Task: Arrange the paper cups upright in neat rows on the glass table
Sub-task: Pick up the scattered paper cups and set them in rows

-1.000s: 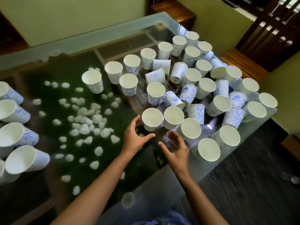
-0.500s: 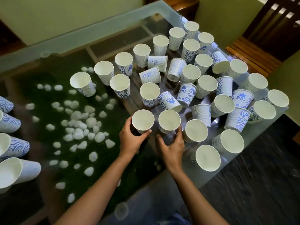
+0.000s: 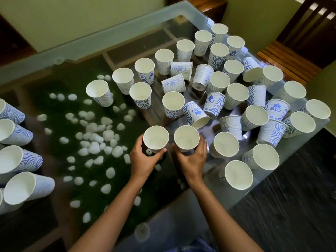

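Note:
Many white paper cups with blue swirl print crowd the right half of the glass table (image 3: 116, 36). Most stand upright; several lie tipped over or upside down in the middle, such as one toppled cup (image 3: 195, 114) and one on its side (image 3: 181, 69). My left hand (image 3: 143, 160) grips an upright cup (image 3: 156, 138) near the table's front. My right hand (image 3: 191, 160) grips the upright cup (image 3: 186, 137) right beside it. Both cups stand close together, mouths up.
More cups (image 3: 13, 160) line the far left edge. White pebbles (image 3: 94, 140) on green matting show under the glass. The table's front right corner (image 3: 241, 200) ends at a dark floor (image 3: 291, 206). A wooden bench (image 3: 283, 59) stands behind the table, at right.
Both hands moved forward from open and apart to gripping the two front cups. The camera view shifted a little, so the cups sit lower right in view.

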Demonstrator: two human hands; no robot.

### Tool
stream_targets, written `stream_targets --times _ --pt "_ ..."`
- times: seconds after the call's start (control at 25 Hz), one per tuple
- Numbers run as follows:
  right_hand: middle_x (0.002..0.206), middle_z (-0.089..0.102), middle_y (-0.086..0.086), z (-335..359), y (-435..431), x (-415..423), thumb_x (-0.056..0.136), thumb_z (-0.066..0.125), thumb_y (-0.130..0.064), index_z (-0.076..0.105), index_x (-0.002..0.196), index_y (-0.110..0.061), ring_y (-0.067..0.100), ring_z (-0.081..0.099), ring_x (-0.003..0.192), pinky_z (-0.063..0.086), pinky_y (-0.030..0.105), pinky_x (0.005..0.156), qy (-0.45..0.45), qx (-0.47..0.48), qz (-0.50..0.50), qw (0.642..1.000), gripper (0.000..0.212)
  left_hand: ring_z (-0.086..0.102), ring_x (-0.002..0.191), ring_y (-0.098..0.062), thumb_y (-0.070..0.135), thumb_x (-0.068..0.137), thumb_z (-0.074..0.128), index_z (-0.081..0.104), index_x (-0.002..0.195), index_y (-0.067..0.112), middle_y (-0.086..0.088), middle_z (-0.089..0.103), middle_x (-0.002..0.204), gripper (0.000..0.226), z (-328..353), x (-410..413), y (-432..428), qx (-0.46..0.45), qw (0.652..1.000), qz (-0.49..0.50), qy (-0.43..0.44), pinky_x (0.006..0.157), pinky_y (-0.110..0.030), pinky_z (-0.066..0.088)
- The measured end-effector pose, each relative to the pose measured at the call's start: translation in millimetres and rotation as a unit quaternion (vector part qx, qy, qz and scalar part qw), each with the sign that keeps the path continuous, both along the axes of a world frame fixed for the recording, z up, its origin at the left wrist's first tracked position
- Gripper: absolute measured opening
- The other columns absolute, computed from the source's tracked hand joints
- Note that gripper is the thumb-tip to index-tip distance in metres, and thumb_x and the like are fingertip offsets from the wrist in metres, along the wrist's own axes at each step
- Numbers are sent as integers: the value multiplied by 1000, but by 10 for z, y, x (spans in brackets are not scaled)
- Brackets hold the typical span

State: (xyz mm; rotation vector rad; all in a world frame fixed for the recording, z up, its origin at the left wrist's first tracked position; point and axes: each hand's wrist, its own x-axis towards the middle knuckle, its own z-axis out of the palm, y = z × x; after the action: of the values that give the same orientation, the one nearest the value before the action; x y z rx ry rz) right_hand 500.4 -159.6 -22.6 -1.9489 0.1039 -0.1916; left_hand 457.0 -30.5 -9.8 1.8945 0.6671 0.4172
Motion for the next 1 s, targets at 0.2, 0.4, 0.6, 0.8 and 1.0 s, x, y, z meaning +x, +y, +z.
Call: stream_targets --times 0.2,0.4,0.6,0.8,1.0 --pt "107 55 7 79 122 -352 61 86 -25 54 115 -5 2 48 99 41 15 87 10 -20 113 993 66 52 106 -10 21 58 86 56 118 11 -1 60 115 68 -16 -482 183 -6 1000 27 11 89 -27 44" --pt "107 57 0 109 421 -839 62 78 -42 53 114 -10 -2 48 99 37 4 85 15 -24 207 978 67 52 105 -9 22 56 86 54 116 21 8 57 111 67 13 -1230 502 -10 997 77 7 87 -20 44" --pt "112 52 -10 119 893 -1419 62 85 -30 48 119 -23 -11 47 104 36 0 88 23 -22 292 956 69 57 99 -16 17 55 87 57 112 15 2 61 106 65 30 -2085 932 -37 988 148 12 85 -23 45" --pt "120 56 -1 125 1588 -2139 61 86 -27 49 124 -14 10 54 109 48 27 92 47 -44 378 923 74 56 97 -12 17 54 88 59 110 9 1 62 104 64 74 -3008 1498 0 976 216 15 82 -18 40" --pt "117 58 -6 124 2281 -2789 62 85 -24 49 121 -19 6 56 106 47 15 89 62 -37 444 893 69 56 99 -13 15 53 89 58 112 6 0 62 105 67 58 -3803 2070 6 957 290 19 84 -23 43"
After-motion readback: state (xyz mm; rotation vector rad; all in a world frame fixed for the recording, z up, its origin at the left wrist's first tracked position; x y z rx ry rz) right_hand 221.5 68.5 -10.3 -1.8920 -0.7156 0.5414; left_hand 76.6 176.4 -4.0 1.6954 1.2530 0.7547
